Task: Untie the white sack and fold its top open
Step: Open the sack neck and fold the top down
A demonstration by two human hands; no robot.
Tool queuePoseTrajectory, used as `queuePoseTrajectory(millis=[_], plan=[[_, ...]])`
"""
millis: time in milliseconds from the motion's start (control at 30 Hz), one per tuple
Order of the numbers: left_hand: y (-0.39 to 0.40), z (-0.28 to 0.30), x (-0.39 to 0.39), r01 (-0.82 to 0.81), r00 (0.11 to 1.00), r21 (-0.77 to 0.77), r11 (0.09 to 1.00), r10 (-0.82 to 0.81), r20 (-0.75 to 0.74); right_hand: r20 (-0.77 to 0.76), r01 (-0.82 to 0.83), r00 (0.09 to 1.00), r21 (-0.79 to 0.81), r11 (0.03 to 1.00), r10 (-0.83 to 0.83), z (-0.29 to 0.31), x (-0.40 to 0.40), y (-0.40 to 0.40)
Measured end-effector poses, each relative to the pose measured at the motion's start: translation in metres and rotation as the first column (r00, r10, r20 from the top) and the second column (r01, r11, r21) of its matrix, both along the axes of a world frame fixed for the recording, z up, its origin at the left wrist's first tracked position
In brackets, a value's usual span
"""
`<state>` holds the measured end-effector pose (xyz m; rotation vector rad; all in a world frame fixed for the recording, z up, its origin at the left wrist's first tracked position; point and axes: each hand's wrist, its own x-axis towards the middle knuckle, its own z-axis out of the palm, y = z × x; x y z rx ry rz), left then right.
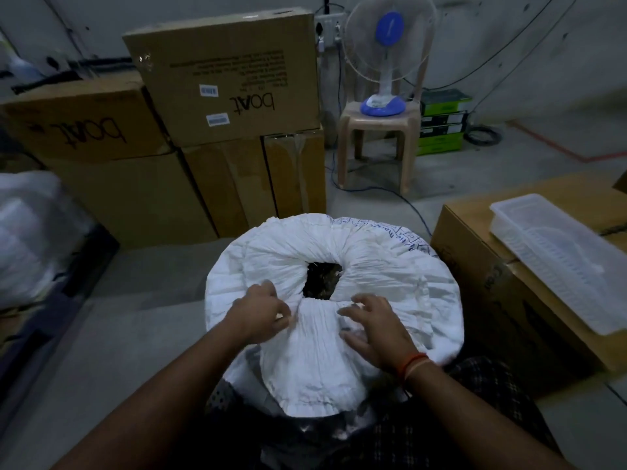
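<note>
On white sack [366, 266], left hand [261, 312], right hand [376, 325].

The sack [334, 262] stands on the floor [146, 300] in the middle, just in front of the person; both hands [263, 312] lie on its near folded rim, left hand left of the opening [322, 279], right hand [376, 325] right of it; stacked boxes [220, 79] stand behind and to the left; a fan [386, 59] sits on a stool [376, 130] behind to the right; a tray [559, 262] rests on a carton [502, 290] beside the sack's right.
</note>
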<state>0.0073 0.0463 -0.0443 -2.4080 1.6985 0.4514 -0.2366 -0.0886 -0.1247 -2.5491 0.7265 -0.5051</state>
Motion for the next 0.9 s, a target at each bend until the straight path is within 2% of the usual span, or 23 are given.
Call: queuePoseTrajectory(millis=[33,100,167,233,300,400,500,667,733,767,833,900], plan=[[0.006,-0.007,-0.002,-0.102,0.995,-0.074,0.992,0.102,-0.008,-0.035,0.004,0.999,-0.006,1.000,-0.005,0.000,0.004,0.001],[0.016,-0.026,-0.010,-0.212,0.977,-0.097,0.972,0.208,-0.055,-0.106,-0.007,0.994,-0.046,0.999,0.003,-0.005,0.011,-0.001],[0.023,-0.047,-0.016,-0.235,0.967,-0.122,0.964,0.220,-0.126,-0.181,-0.059,0.982,-0.032,0.998,0.052,-0.011,0.018,-0.005],[0.029,-0.057,-0.021,-0.217,0.968,-0.159,0.963,0.192,-0.161,-0.228,-0.116,0.965,0.054,0.992,0.126,-0.015,0.023,-0.009],[0.040,-0.054,-0.020,-0.210,0.974,-0.252,0.945,0.179,-0.142,-0.203,-0.144,0.965,0.105,0.984,0.163,-0.012,0.024,-0.010],[0.058,-0.053,-0.006,-0.272,0.961,-0.423,0.865,0.219,-0.170,-0.095,-0.226,0.970,-0.004,0.974,0.225,0.003,0.013,-0.010],[0.080,-0.031,0.014,-0.187,0.980,-0.516,0.836,0.194,-0.040,-0.068,-0.284,0.958,-0.088,0.955,0.279,0.023,-0.003,0.001],[0.095,-0.007,0.035,-0.202,0.963,-0.564,0.801,0.267,0.035,-0.032,-0.308,0.951,-0.132,0.942,0.306,0.033,-0.022,0.029],[0.104,-0.009,0.034,-0.262,0.942,-0.530,0.807,0.333,0.042,-0.026,-0.281,0.960,-0.076,0.957,0.280,0.034,-0.021,0.042],[0.107,-0.016,0.032,-0.274,0.946,-0.512,0.814,0.325,0.011,-0.025,-0.270,0.963,-0.065,0.961,0.269,0.033,-0.018,0.048],[0.111,-0.035,0.034,-0.295,0.945,-0.493,0.819,0.325,-0.026,-0.071,-0.284,0.958,-0.146,0.948,0.277,0.027,-0.007,0.052],[0.111,-0.051,0.035,-0.344,0.935,-0.422,0.839,0.346,-0.076,-0.158,-0.293,0.948,-0.104,0.950,0.275,0.023,-0.001,0.051]])
